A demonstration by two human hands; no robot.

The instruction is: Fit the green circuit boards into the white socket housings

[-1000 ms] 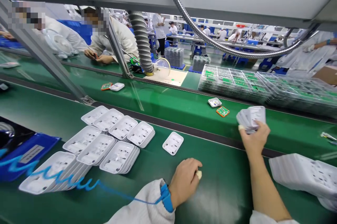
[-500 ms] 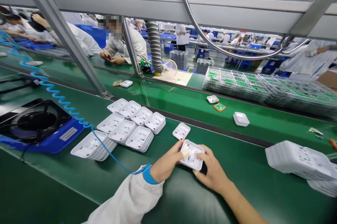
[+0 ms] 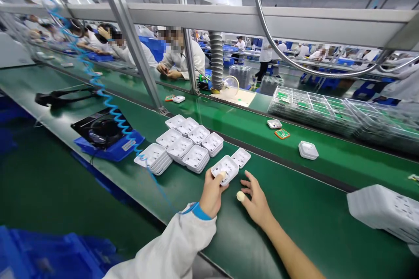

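My left hand [image 3: 212, 191] grips a white square plastic housing [image 3: 225, 167] by its near edge, thumb on the inner face. The housing is tilted, and its open side with small slots and posts faces me. Just to the right, my right hand [image 3: 257, 200] is apart from it, fingers spread with nothing in them; a pale cover sits on its thumb tip. Behind the held piece, a similar white housing [image 3: 241, 157] lies on the green bench. Stacks of these white housings [image 3: 195, 156] stand to the left of my left hand.
A black fan on a blue base [image 3: 106, 132] sits at the left, with a coiled blue cord [image 3: 111, 108] running to my wrist band. More stacked white housings [image 3: 382, 209] stand at right. An orange-edged circuit board [image 3: 282, 133] lies on the belt near clear trays [image 3: 307, 104].
My right hand has let go of the housing and opened. The left hand has carried the housing left toward the stacks. The view has turned left.
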